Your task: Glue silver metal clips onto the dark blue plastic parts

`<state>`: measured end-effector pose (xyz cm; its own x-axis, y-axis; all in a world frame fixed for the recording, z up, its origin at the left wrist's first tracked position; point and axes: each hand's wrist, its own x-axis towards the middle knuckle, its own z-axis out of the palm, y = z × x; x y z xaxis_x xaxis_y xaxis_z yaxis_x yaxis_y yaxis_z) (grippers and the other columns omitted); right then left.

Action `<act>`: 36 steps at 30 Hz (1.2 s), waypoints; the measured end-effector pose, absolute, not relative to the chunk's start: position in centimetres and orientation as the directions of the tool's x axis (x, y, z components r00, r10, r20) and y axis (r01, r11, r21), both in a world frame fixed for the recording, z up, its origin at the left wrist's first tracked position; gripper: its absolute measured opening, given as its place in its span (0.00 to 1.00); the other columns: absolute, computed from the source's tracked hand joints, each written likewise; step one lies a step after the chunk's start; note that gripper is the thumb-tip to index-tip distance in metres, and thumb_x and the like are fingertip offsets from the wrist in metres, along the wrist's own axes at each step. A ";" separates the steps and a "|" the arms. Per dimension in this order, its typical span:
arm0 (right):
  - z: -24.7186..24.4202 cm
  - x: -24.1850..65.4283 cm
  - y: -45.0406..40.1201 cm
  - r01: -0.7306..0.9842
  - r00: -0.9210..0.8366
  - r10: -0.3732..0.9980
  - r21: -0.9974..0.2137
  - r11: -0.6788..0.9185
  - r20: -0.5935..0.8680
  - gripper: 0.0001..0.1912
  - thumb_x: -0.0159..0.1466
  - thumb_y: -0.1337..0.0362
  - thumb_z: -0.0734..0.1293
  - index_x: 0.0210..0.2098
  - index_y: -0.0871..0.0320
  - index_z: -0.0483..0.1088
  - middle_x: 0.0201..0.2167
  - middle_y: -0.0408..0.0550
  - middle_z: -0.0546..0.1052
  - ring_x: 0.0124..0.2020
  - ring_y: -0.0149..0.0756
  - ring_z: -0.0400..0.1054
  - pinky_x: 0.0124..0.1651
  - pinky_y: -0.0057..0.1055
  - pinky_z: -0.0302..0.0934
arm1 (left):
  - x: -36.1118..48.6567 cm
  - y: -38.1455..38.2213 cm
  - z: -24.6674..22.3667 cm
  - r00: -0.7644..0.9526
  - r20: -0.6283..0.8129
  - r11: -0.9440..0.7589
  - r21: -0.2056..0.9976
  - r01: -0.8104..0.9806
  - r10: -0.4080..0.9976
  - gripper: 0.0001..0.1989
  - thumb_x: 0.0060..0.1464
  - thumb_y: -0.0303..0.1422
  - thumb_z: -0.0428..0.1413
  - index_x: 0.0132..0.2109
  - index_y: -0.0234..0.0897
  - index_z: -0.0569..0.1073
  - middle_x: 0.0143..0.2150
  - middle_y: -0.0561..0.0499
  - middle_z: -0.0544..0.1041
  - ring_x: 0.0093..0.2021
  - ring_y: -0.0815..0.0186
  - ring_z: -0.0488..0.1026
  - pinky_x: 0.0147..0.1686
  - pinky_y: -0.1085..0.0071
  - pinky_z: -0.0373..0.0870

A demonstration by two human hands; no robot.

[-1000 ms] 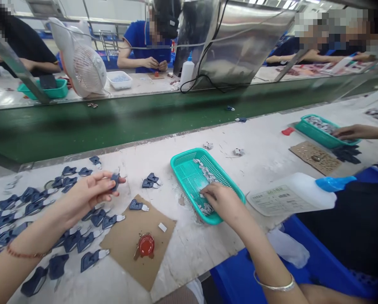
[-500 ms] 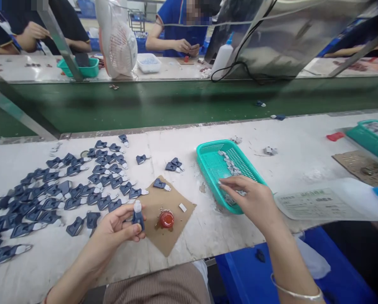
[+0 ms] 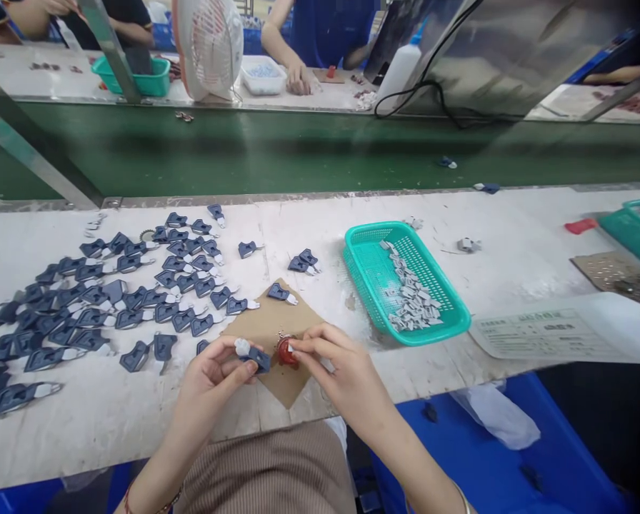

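Observation:
My left hand (image 3: 216, 378) is closed around a dark blue plastic part with a whitish tip (image 3: 258, 359), its tip pointing up and left. Beside it, my right hand (image 3: 349, 371) pinches a small light-grey piece (image 3: 291, 348) at a red cap (image 3: 284, 357) that looks wet. Whether the piece touches the cap's contents, I cannot tell. Under both hands lies a brown cardboard square (image 3: 285, 391), with another blue part (image 3: 281, 293) at its far corner. To the right stands a green basket (image 3: 355, 268) holding many small grey pieces (image 3: 413, 303).
Many blue parts (image 3: 132, 298) spread across the table's left side. A plastic bag with a printed label (image 3: 539, 332) lies at the right, near another green basket (image 3: 628, 232). Blue bins (image 3: 432, 442) stand below the front edge. People work across the green strip (image 3: 277, 157).
My right hand has moved left from the green basket to the red cap, now with a small grey piece. My left hand has shifted right, tilting the blue part. The view has dipped.

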<state>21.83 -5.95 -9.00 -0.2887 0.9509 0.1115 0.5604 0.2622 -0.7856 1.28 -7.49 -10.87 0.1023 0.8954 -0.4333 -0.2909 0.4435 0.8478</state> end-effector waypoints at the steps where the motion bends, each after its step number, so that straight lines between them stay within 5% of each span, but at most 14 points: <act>1: -9.0 21.8 -6.0 0.573 -0.300 0.948 -0.774 0.269 0.107 0.08 0.67 0.69 0.65 0.38 0.56 0.76 0.34 0.48 0.74 0.38 0.36 0.71 0.40 0.33 0.68 | 1.3 -7.5 -10.9 0.102 -0.425 0.436 0.852 -0.290 0.899 0.10 0.50 0.35 0.66 0.38 0.38 0.76 0.41 0.49 0.81 0.38 0.67 0.78 0.35 0.76 0.73; 8: -8.6 21.6 -5.9 0.634 -0.341 0.935 -0.709 0.308 0.101 0.10 0.69 0.69 0.62 0.37 0.55 0.75 0.34 0.49 0.74 0.38 0.37 0.70 0.40 0.35 0.68 | 1.4 -7.6 -11.1 0.089 -0.391 0.399 0.871 -0.287 0.916 0.08 0.50 0.31 0.66 0.38 0.40 0.76 0.45 0.50 0.80 0.41 0.66 0.78 0.43 0.73 0.73; 36: -8.3 21.7 -5.9 0.657 -0.359 0.931 -0.692 0.299 0.061 0.10 0.69 0.68 0.61 0.36 0.55 0.74 0.35 0.49 0.74 0.38 0.38 0.69 0.41 0.36 0.67 | 2.4 -7.7 -11.2 0.104 -0.382 0.396 0.874 -0.283 0.918 0.09 0.50 0.32 0.65 0.39 0.38 0.77 0.44 0.47 0.82 0.43 0.61 0.79 0.45 0.69 0.75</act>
<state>21.70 -5.92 -8.30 -0.3595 0.9312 0.0611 0.6571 0.2991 -0.6919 2.44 -7.75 -11.17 0.1045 0.9183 -0.3819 -0.2833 0.3956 0.8736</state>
